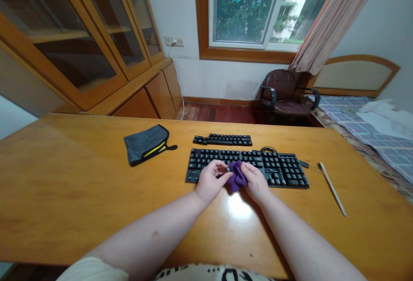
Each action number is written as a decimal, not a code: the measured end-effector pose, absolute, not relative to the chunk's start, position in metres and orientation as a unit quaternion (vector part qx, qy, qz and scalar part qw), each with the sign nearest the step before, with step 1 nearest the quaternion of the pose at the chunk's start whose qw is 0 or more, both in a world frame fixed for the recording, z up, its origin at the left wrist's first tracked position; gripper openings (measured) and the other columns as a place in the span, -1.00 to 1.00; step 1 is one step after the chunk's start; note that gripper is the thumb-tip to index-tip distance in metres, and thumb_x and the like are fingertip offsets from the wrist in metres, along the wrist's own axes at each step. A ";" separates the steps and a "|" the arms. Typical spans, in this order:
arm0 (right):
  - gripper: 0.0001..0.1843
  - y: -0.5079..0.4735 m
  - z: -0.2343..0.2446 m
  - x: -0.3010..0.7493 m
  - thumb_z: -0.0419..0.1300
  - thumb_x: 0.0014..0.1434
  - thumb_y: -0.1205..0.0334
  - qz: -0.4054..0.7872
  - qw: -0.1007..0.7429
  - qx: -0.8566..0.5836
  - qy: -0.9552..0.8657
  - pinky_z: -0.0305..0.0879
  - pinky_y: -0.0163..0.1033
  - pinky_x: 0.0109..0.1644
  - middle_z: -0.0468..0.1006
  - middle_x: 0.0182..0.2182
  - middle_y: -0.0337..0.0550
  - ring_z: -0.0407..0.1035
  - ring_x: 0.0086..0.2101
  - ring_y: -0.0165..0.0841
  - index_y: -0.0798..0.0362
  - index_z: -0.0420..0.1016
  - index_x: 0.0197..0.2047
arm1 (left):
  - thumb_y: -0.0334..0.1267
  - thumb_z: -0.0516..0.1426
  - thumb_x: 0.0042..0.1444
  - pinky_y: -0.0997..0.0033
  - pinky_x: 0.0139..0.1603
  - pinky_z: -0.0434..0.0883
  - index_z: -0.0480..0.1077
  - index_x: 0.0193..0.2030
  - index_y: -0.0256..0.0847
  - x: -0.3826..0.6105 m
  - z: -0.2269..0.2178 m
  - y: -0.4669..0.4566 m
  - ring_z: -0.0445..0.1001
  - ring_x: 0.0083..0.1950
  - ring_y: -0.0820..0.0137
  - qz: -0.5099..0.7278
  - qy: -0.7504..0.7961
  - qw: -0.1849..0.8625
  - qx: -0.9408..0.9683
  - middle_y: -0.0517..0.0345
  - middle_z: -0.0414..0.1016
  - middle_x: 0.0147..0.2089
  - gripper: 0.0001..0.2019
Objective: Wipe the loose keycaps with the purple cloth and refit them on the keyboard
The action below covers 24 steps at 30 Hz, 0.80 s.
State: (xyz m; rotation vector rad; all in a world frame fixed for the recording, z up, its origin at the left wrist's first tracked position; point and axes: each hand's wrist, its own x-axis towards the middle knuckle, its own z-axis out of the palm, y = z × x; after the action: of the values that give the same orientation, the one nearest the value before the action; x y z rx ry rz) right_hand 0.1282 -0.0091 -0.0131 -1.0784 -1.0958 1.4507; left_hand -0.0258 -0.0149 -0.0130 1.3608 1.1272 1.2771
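My left hand (pixel 212 178) pinches a small black keycap (pixel 229 169) between thumb and fingers. Bunched in my right hand (pixel 256 181) is a purple cloth (pixel 237 178), which touches the keycap. Both hands are close together above the front edge of a black keyboard (pixel 292 171). Bare spots without keycaps show at the keyboard's lower left; my hands hide part of its middle. Behind it, several loose black keycaps (pixel 230 140) lie in rows on the table.
A folded grey cloth (pixel 146 143) with black edging and yellow inside lies to the left. To the right is a thin pale stick-like brush (pixel 332 189). The keyboard's cable (pixel 269 149) is coiled behind it. The wooden table (pixel 80 186) has its far edge before a chair (pixel 284 89).
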 end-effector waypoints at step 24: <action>-0.77 -0.014 -0.005 0.128 0.26 -0.09 0.14 0.534 0.399 -0.506 -0.548 0.32 -0.19 -0.25 0.60 -0.42 -0.17 0.44 -0.39 -0.27 0.06 0.58 -0.34 | -0.38 0.10 0.00 0.34 -0.13 0.36 0.41 -0.27 -0.14 -0.024 -0.004 -0.025 0.44 -0.20 0.34 0.351 0.525 0.232 0.740 0.16 0.51 -0.27 -0.85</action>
State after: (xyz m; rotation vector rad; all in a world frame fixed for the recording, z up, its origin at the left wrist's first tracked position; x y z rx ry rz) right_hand 0.1276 -0.0143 -0.0050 -1.2807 -1.3876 1.3506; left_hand -0.0237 -0.0253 -0.0044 2.0337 1.4445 0.9636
